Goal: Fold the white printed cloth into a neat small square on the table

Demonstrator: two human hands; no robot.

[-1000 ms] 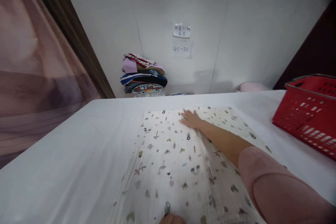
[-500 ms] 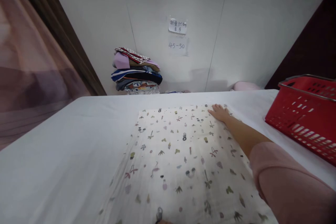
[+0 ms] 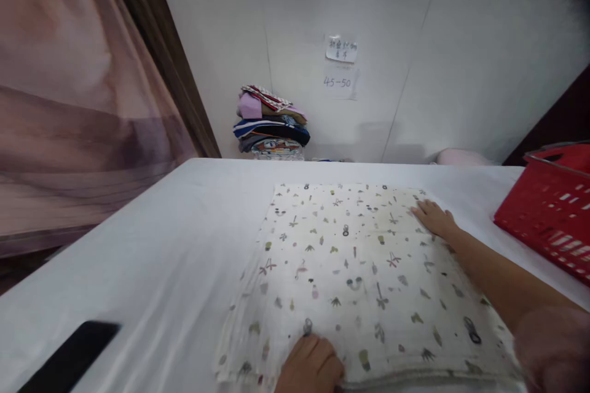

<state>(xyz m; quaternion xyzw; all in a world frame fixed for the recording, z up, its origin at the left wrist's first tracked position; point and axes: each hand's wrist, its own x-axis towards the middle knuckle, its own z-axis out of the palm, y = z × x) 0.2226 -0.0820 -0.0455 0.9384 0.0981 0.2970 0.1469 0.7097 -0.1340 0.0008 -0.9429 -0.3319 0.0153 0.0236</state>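
The patterned cloth (image 3: 332,276) lies spread on the white-covered desk (image 3: 161,245), just in front of the person, and from here the step looks like smoothing it flat. The right hand (image 3: 433,218) rests near its far right corner, palm down, fingers a little spread. The left hand (image 3: 310,367) is on the near part, fingers curled down; I can't tell whether they pinch any fabric. The next move, I'd judge, calls for keeping the edges lined up without dragging in creases.

Compared with half a second ago, the right hand has slid from the far edge a little down the right side. The left hand, barely showing then, is now plainly in view, along with the cloth's near edge and a dark flat object (image 3: 69,356).
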